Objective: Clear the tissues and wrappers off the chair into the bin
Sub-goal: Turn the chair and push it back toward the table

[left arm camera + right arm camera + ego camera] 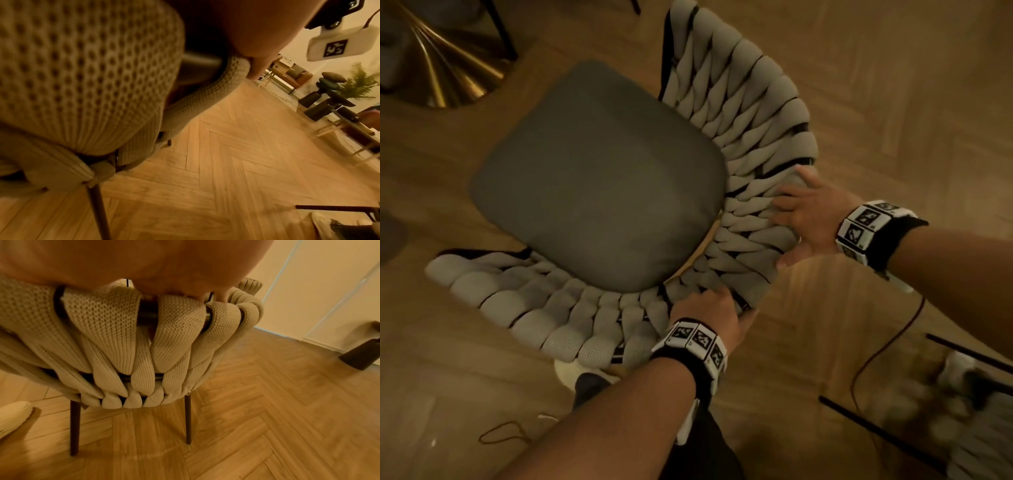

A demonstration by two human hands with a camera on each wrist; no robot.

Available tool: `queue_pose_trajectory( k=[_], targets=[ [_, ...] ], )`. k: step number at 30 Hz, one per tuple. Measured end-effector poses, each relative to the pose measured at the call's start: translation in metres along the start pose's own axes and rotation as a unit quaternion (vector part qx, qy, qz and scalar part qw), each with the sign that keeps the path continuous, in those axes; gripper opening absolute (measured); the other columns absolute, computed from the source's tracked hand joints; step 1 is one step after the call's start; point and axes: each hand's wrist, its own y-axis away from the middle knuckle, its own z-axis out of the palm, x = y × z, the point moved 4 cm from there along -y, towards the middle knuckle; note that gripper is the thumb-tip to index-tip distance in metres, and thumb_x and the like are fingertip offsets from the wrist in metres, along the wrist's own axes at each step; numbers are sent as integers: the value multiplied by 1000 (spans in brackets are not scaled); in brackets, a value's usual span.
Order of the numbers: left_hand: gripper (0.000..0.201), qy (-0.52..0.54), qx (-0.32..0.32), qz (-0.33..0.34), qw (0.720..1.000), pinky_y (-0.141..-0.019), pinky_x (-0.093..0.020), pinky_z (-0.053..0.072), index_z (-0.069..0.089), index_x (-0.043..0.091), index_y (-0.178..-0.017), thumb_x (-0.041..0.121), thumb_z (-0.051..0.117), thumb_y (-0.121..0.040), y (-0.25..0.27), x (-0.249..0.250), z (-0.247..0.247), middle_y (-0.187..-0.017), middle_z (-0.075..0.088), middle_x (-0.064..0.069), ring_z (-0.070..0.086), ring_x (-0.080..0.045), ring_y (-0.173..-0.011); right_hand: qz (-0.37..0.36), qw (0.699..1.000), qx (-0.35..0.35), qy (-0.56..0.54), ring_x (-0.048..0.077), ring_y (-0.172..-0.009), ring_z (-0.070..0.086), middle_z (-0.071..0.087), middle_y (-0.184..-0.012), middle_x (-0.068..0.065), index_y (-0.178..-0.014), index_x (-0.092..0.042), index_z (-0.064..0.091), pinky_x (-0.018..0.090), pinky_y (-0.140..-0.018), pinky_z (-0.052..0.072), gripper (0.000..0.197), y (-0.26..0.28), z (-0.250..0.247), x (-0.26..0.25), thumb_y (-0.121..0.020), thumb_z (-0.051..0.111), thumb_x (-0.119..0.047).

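A chair with a woven beige backrest (739,102) and a grey seat cushion (599,174) stands below me. The cushion's top is bare; no tissue, wrapper or bin shows in any view. My left hand (709,310) grips the near part of the backrest rim, fingers inside and thumb outside. My right hand (804,219) holds the rim further right, fingers spread over the woven straps (176,331) and thumb under the edge. The left wrist view shows the knitted straps (82,73) close up, with my thumb (259,61) against one.
A gold table base (448,68) stands at the far left. A second black-framed seat (928,421) is at the lower right, with a thin cable (887,346) on the herringbone floor beside it. A white ribbed object (566,373) lies under the chair. Furniture and a plant (359,86) line the far wall.
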Motion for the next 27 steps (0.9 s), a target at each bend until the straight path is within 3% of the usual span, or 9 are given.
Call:
queue_pose_trajectory(
  k=[4,7,9,13,17,21,24,27],
  targets=[
    [58,-11,-18,18,1000,-64,-39,47,52,15,-102,68,37,-83,7,-22,-10,-91,63,-6,58,-28,-77,-1,1000,9,-25,22,-136,32,52,-137,-2,-134,-26,46,56,-117,3,110,-6,-15,-7,-61,-1,-94],
    [64,-43,-40,12,998,-76,-44,49,50,17,-110,71,32,-82,16,-66,-18,-105,62,-7,59,-30,-89,-13,998,11,-58,20,-136,33,49,-140,-1,-136,-27,42,48,-119,10,106,-23,-36,-17,-61,7,-94],
    [70,-62,-46,4,997,-84,-46,48,48,20,-114,76,27,-79,25,-106,-25,-113,61,-7,58,-30,-99,-17,996,22,-86,21,-131,37,52,-137,-1,-134,-27,45,44,-116,21,108,-41,-51,-28,-58,12,-96],
    [83,-92,-20,-6,996,-88,-44,45,38,30,-127,85,16,-70,46,-188,-46,-127,57,0,56,-25,-110,-43,992,49,-107,23,-110,51,63,-119,-3,-119,-26,58,38,-101,38,108,-81,-91,-65,-53,14,-99],
    [88,-107,0,-32,994,-93,-43,41,35,33,-132,87,13,-66,70,-264,-60,-132,55,4,53,-22,-114,-26,995,54,-74,24,-84,59,68,-95,-3,-105,-28,63,38,-74,51,111,-117,-130,-120,-42,8,-102],
    [98,-110,15,-96,989,-103,-45,32,41,33,-127,94,12,-56,86,-323,-77,-128,58,3,52,-20,-116,-39,993,55,-93,18,-54,55,63,-65,-2,-80,-26,61,32,-53,50,98,-142,-168,-171,-43,12,-102],
    [101,-97,41,-133,985,-104,-48,29,51,30,-114,97,10,-51,89,-356,-93,-113,65,5,56,-18,-107,-37,992,69,-100,16,-50,52,59,-58,-3,-71,-24,58,28,-48,43,93,-164,-200,-200,-45,13,-102],
    [101,-108,70,-135,982,-98,-46,33,57,29,-105,98,9,-49,90,-390,-111,-99,69,5,59,-18,-96,-29,992,87,-85,16,-49,52,58,-55,-4,-67,-24,60,28,-50,46,95,-186,-232,-216,-44,10,-102]
  ],
)
